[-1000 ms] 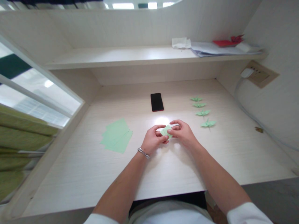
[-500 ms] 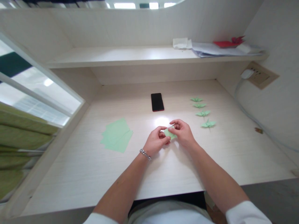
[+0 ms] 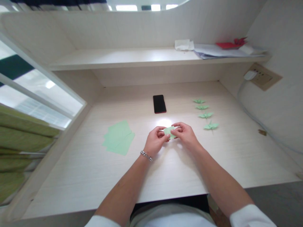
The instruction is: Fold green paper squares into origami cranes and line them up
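Observation:
A small folded piece of light green paper is held just above the middle of the pale wooden desk. My left hand, with a metal bracelet at the wrist, pinches its left side with thumb and fingers. My right hand pinches its right side. Both hands are closed on the paper and almost touch each other.
A stack of green paper sheets lies to the left. Several finished green paper cranes stand in a row at the right. A black phone lies behind the hands. The shelf above holds white papers, a tissue and red paper.
The folded paper has been turned and lifted slightly between the fingers. Both hands stay at the same spot on the desk.

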Tool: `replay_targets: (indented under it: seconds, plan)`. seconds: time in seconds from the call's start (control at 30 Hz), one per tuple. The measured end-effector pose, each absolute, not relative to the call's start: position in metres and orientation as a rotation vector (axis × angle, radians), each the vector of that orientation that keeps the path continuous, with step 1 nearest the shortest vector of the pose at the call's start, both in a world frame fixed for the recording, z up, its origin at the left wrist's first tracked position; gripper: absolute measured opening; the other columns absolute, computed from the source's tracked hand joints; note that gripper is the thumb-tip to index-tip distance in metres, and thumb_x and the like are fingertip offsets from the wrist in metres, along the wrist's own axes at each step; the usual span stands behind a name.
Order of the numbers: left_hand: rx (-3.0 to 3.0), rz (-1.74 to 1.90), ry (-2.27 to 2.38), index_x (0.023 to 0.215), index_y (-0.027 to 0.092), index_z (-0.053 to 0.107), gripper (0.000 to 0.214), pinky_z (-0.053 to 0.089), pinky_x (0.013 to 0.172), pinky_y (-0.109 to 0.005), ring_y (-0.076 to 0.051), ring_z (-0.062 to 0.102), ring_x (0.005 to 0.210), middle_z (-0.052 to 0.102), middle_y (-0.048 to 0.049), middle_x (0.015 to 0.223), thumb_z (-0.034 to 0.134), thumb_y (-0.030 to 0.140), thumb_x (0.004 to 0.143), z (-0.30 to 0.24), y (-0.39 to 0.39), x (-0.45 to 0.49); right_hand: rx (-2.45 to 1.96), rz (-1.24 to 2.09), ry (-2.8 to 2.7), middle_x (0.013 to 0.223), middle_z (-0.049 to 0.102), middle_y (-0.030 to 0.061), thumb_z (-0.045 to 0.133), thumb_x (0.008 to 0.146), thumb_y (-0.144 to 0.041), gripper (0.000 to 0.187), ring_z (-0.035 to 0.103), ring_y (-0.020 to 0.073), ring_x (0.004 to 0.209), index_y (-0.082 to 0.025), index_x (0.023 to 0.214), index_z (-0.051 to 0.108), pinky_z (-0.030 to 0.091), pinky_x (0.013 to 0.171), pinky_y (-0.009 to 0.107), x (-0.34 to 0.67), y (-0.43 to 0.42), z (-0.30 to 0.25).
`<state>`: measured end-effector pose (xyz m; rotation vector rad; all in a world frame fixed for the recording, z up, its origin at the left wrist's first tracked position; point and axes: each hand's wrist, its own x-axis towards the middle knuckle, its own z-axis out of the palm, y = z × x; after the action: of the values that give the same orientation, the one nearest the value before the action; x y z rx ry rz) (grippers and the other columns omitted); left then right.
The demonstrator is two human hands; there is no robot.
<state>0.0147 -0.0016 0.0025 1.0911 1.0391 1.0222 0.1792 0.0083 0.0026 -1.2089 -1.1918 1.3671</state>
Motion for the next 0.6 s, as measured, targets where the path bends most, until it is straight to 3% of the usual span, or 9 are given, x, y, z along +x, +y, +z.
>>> replay_targets:
  seconds: [0.13,0.27,0.4,0.53,0.6]
  plan:
    - [1.188,0.996,1.085,0.105,0.015,0.055,0.048,0.053,0.058,-0.027,-0.014,0.064,0.057,0.064,0.0021,0.062,0.077,0.028,0.065,0.001,-0.003,0.015,-1.187,1.353,-1.302,0.063,0.063,-0.0016,0.076,0.064,-0.034,0.037,0.057,0.0129,0.056,-0.016,0.094,0.065,0.045,0.054,0.025,0.180,0.008,0.002]
    - [1.266,0.943,1.052,0.103,0.015,0.058,0.045,0.052,0.059,-0.026,-0.016,0.066,0.063,0.068,-0.0026,0.069,0.078,0.023,0.064,0.004,-0.003,0.013,-1.132,1.265,-1.253,0.069,0.066,0.0011,0.077,0.064,-0.033,0.029,0.059,0.0134,0.060,-0.016,0.087,0.067,0.044,0.056,0.025,0.180,0.011,-0.001]
    - [1.262,1.086,1.146,0.098,0.015,0.063,0.038,0.053,0.066,-0.027,-0.018,0.068,0.071,0.071,-0.0059,0.076,0.078,0.021,0.063,0.007,0.003,0.007,-1.095,1.251,-1.247,0.074,0.070,0.0032,0.073,0.069,-0.035,0.033,0.064,0.0168,0.065,-0.018,0.097,0.067,0.049,0.061,0.028,0.181,0.010,0.003]
    - [1.164,1.371,1.224,0.095,0.014,0.063,0.039,0.055,0.073,-0.031,-0.019,0.068,0.080,0.071,-0.0085,0.087,0.080,0.024,0.061,0.004,0.009,0.002,-1.127,0.964,-1.470,0.091,0.073,0.0066,0.070,0.076,-0.031,0.018,0.067,0.0211,0.084,-0.022,0.091,0.073,0.054,0.073,0.033,0.176,0.002,0.009]
    - [1.042,1.452,1.260,0.092,0.014,0.062,0.041,0.056,0.069,-0.031,-0.018,0.068,0.076,0.070,-0.0076,0.086,0.082,0.027,0.058,0.002,0.010,0.003,-1.048,0.785,-1.561,0.094,0.073,0.0055,0.067,0.079,-0.027,0.012,0.066,0.0210,0.089,-0.025,0.089,0.074,0.054,0.081,0.036,0.171,-0.002,0.010]
